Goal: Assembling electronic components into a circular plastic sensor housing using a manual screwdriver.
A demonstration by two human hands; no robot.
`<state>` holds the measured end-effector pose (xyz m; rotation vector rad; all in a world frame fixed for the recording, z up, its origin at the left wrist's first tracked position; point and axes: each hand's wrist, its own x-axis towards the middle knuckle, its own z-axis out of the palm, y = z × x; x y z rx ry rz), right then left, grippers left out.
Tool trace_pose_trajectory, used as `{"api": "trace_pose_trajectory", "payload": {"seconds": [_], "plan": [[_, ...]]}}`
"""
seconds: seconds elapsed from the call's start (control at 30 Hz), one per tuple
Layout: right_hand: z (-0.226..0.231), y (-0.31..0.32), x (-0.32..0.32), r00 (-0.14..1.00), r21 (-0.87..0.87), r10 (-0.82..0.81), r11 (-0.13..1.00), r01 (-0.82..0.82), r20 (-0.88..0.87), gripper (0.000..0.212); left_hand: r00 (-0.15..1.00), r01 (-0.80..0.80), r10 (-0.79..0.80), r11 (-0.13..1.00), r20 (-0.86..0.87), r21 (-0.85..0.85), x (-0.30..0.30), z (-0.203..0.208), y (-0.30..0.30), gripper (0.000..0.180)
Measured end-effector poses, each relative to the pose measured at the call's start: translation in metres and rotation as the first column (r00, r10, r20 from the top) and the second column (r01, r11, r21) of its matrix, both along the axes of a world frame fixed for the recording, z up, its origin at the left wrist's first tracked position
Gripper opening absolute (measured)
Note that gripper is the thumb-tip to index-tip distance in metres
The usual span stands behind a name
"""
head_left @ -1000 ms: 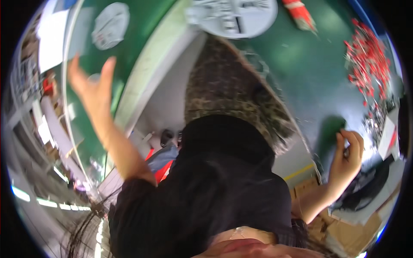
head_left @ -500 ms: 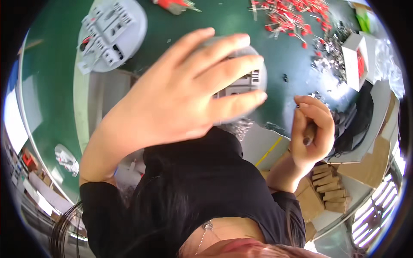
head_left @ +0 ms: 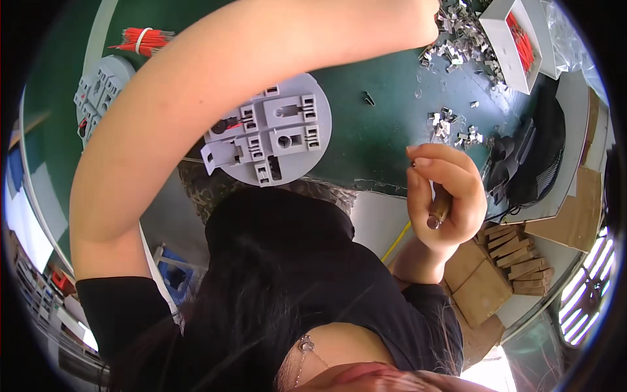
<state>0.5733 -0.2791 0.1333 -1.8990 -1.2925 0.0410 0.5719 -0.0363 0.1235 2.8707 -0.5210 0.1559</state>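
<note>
My left arm stretches across the work surface to the far side. Only the edge of my left hand (head_left: 424,25) shows at the top, beside a loose heap of small metal clips (head_left: 461,49); its fingers are hidden. Closed around a tool with a brown wooden handle (head_left: 440,206) is my right hand (head_left: 460,186), its thumb and index finger drawn together over a tiny dark tip. A round grey plastic base (head_left: 297,130) with slotted, raised sockets lies near the front edge, partly under my left forearm. A black and red part sits in one of its recesses.
A second grey base (head_left: 98,95) lies at the left, near a tied bundle of red wires (head_left: 145,42). At the far right, a white box (head_left: 503,52) holds red wires. Smaller clip piles (head_left: 443,124) and a black mesh bag (head_left: 539,157) are at the right.
My left hand has left the grey base and reached far to the right, to the clip heap. My right hand keeps its hold on the tool. The view has shifted.
</note>
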Motion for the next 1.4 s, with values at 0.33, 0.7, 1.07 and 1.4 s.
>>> {"api": "trace_pose_trajectory", "payload": {"seconds": [0.33,0.7,1.07,1.4], "plan": [[0.008,0.038,-0.012,0.993,-0.091,0.095,0.991,-0.101,-0.072,0.026,0.821,-0.496,0.552,0.569,-0.142,-0.656,-0.067,0.054,-0.011,0.009],[-0.007,0.042,-0.036,0.971,-0.16,0.232,0.958,-0.237,-0.05,0.041,0.784,-0.529,0.618,0.622,-0.052,-0.578,-0.185,-0.001,-0.029,0.019],[0.002,0.031,-0.027,0.984,-0.124,0.165,0.98,-0.156,0.061,0.033,0.775,-0.551,0.631,0.682,0.007,-0.481,-0.174,-0.004,-0.037,0.021],[0.018,0.053,-0.016,0.962,-0.204,0.265,0.947,-0.247,0.066,0.025,0.7,-0.634,0.714,0.617,-0.008,-0.467,-0.164,-0.002,-0.047,0.021]]}}
